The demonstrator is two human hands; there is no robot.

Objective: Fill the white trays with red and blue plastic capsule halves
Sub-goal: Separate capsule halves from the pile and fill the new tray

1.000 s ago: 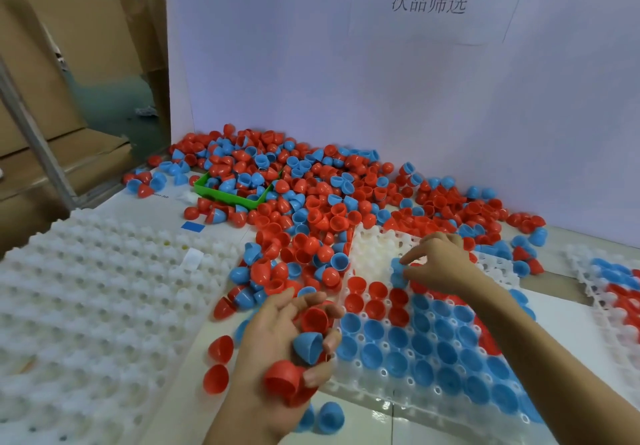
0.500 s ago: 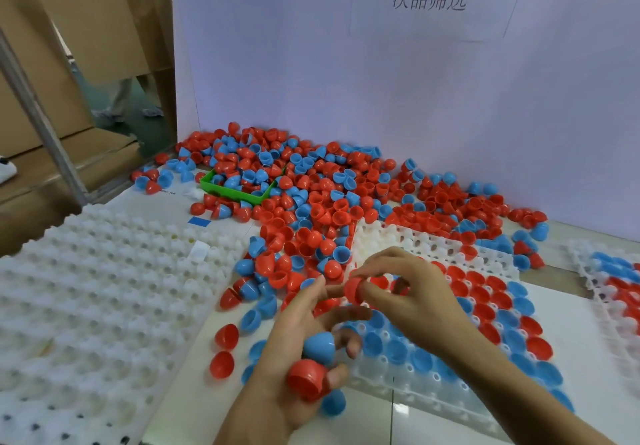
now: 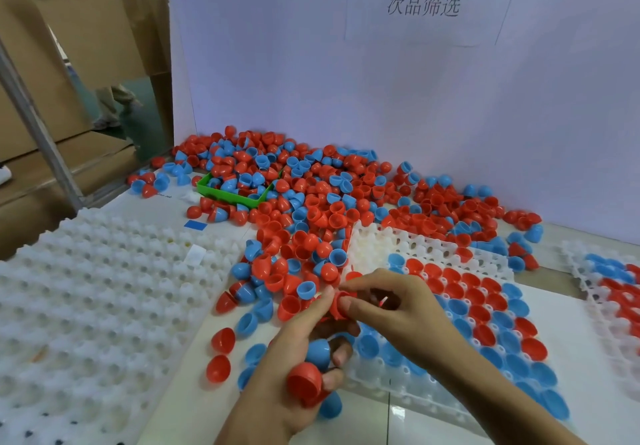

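A white tray (image 3: 412, 245) lies in front of me, most of its cups filled with red and blue capsule halves. My left hand (image 3: 294, 365) hovers at the tray's near left corner and holds a few halves: a blue one (image 3: 318, 353) and a red one (image 3: 304, 384) against the curled fingers. My right hand (image 3: 391, 306) meets it from the right and pinches a small red half (image 3: 341, 302) between thumb and fingers at the left hand's fingertips. A big loose pile of red and blue halves (image 3: 311, 209) lies behind the tray.
A large empty white tray (image 3: 90, 306) covers the left side. A second partly filled tray (image 3: 609, 285) sits at the right edge. A green bin (image 3: 235, 195) is buried in the pile. A white board with printed characters stands behind; cardboard boxes at the left.
My right hand came back from the tray's far rows to my left hand and took hold of a red half there. The left hand stayed in place with its halves.
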